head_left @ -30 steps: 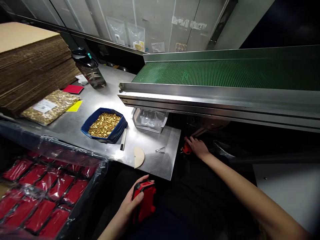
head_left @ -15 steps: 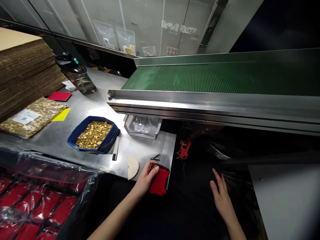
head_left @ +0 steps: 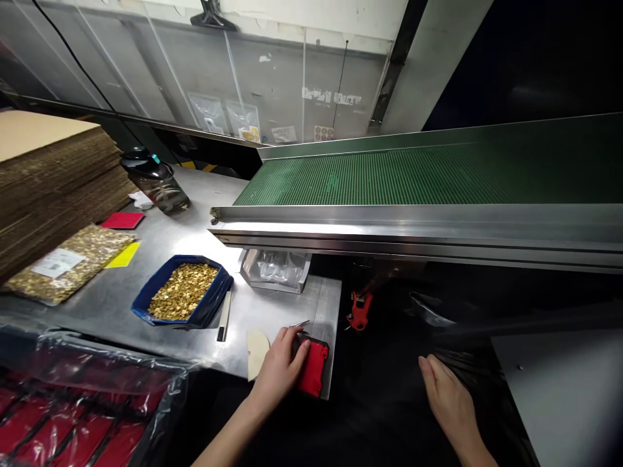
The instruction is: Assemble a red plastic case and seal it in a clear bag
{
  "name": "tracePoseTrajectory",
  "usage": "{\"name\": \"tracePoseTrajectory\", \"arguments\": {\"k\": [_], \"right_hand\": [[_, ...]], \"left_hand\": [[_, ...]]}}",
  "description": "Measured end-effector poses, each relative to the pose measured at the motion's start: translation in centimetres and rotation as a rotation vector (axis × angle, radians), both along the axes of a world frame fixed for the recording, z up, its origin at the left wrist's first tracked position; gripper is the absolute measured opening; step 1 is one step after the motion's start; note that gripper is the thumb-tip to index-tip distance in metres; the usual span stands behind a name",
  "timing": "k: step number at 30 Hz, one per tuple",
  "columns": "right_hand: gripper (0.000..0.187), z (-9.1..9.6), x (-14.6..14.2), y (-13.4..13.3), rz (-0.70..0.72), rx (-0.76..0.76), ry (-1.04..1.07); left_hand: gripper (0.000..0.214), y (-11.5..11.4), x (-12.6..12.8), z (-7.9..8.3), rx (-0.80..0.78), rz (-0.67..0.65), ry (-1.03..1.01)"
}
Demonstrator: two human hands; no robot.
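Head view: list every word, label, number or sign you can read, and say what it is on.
No text is legible.
White label on the bag of gold pieces: too small.
Strip labels on the wall panel: blurred.
Round-dot sticker and sleeved papers: unreadable.

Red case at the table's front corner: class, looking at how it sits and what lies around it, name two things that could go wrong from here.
1. The red case lies at the metal table's front right corner under the left hand; it looks to overhang slightly, so a nudge could drop it.
2. The small metal tool lies just behind the fingers; pushing the case back could knock it away.
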State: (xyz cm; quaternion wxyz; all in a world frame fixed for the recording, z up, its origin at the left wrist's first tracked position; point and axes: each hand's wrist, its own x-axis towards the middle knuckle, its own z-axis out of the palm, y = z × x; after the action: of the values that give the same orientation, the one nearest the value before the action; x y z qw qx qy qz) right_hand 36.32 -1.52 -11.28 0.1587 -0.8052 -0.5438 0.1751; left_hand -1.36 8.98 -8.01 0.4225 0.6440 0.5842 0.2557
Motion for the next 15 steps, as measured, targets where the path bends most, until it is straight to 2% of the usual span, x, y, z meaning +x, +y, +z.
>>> {"name": "tracePoseTrajectory", "arguments": {"k": [3,6,10,13,15], "right_hand": [[0.049,0.4,-0.1,0.8,0.028,0.005,-0.11],[0.051,1.0,-0.3,0.7,0.062,-0.031,-0.134],[0.05,1.5,-0.3,-1.0,0.047,-0.033,-0.092],[0.052,1.3,-0.6,-3.3,0.086,0.071,-0.108],[0.052,0.7,-1.5,-4.9,0.054,0.165,-0.126]], "left_hand": [[0.029,0.2,-0.3,0.0,0.058,0.023,0.047],[0.029,2.3,-0.9,0.3,0.138,0.059,0.085],[0.031,8.8,-2.0,1.3,0.267,0.074,0.149],[0.025,14.6,-2.6,1.5,0.314,0.033,0.22],[0.022,17.8,-3.0,1.4,0.299,-0.003,0.276]]}}
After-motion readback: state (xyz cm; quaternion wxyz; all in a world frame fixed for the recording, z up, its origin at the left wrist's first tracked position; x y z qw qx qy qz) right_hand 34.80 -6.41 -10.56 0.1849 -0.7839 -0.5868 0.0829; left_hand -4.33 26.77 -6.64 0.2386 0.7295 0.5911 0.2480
